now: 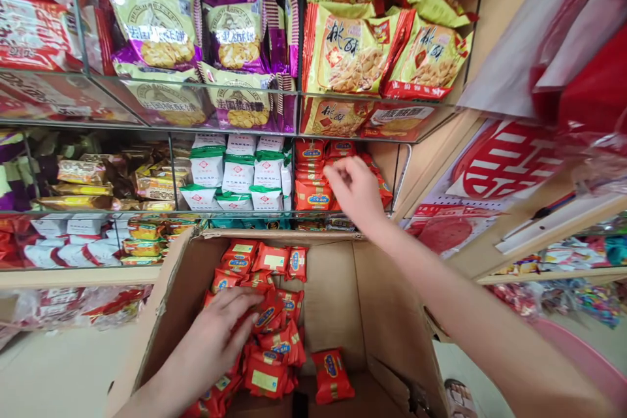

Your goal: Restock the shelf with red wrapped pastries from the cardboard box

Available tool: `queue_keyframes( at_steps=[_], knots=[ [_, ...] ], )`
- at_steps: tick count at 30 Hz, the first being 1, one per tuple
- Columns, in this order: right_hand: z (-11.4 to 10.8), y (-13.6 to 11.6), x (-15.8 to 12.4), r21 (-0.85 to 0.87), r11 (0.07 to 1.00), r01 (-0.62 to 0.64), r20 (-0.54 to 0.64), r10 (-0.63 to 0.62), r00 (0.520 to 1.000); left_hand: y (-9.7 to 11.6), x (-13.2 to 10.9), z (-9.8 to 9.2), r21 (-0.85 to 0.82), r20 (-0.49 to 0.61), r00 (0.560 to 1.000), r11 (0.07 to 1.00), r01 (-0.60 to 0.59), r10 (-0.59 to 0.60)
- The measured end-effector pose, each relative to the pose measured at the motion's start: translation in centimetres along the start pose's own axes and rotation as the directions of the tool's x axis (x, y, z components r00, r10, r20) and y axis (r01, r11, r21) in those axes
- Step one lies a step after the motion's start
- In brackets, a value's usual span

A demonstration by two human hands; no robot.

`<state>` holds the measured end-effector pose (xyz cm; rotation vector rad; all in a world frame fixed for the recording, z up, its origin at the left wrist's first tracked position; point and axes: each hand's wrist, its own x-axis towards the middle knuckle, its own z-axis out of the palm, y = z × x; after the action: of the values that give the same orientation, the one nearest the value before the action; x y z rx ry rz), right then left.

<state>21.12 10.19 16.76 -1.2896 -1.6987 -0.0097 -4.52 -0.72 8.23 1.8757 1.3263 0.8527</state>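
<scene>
In the lower middle stands an open cardboard box with many small red snack packets bearing blue-and-gold labels. My left hand reaches into its left side, its fingers curled around a red snack packet on top of the pile. My right hand is up at a shelf compartment where similar red packets are stacked. Its fingers are bent closed beside the stack; whether something is between them is hidden. One red packet lies apart on the box floor.
White-and-green packets fill the neighbouring compartment, behind a clear shelf front. Yellow-and-red biscuit packs and purple biscuit packs sit above. A wooden side panel borders the right. A pink tub and a person's foot show lower right.
</scene>
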Motion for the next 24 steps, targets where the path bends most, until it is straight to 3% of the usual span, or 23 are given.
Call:
queue_keyframes(
  at_steps=[2, 4, 6, 10, 12, 15, 17, 19, 21, 22, 24],
  knots=[
    [0.0, -1.4, -5.2, 0.104, 0.986, 0.127, 0.195, -0.145, 0.97, -1.2, 0.1, -0.7, 0.078, -0.037, 0.999, 0.997, -0.017, 0.02],
    [1.6, -2.1, -9.7, 0.162, 0.96, 0.229, 0.461, -0.279, 0.843, -2.1, 0.4, -0.9, 0.186, -0.004, 0.998, 0.981, -0.059, 0.061],
    [4.5, -2.1, -12.4, 0.061, 0.983, 0.176, 0.593, -0.177, 0.785, -2.5, 0.9, -0.8, 0.281, 0.031, 0.995, 0.955, -0.1, 0.095],
    [9.6, -1.1, -12.5, -0.1, 0.987, 0.124, 0.667, -0.025, 0.744, -2.3, 1.8, -0.6, 0.323, -0.014, 0.996, 0.943, -0.083, 0.093],
    [10.2, -0.8, -11.7, -0.108, 0.991, 0.083, 0.677, 0.012, 0.736, -2.4, 1.8, -0.7, 0.259, -0.041, 0.998, 0.966, -0.029, 0.041],
    [9.1, -1.1, -11.8, 0.06, 0.987, -0.152, 0.598, 0.086, 0.797, -2.5, 1.2, -0.8, -0.02, -0.111, 0.984, 0.99, 0.137, -0.138],
    [7.7, -1.9, -12.7, 0.339, 0.84, -0.424, 0.591, 0.16, 0.791, -1.8, 0.8, -0.3, -0.31, -0.11, 0.945, 0.914, 0.262, -0.308],
    [6.5, -3.1, -13.9, 0.543, 0.511, -0.666, 0.681, 0.197, 0.706, -0.2, 0.4, 0.6, -0.577, 0.009, 0.896, 0.729, 0.368, -0.444],
    [5.5, -4.3, -15.0, 0.596, 0.246, -0.764, 0.747, 0.178, 0.64, 1.7, 0.3, 1.7, -0.742, 0.194, 0.858, 0.501, 0.446, -0.476],
    [5.0, -4.8, -15.4, 0.611, 0.209, -0.764, 0.746, 0.173, 0.644, 2.5, 0.4, 2.2, -0.771, 0.242, 0.848, 0.437, 0.463, -0.472],
    [4.1, -5.4, -15.6, 0.643, 0.28, -0.713, 0.695, 0.178, 0.697, 3.7, 0.7, 2.7, -0.782, 0.244, 0.858, 0.432, 0.45, -0.453]
  ],
)
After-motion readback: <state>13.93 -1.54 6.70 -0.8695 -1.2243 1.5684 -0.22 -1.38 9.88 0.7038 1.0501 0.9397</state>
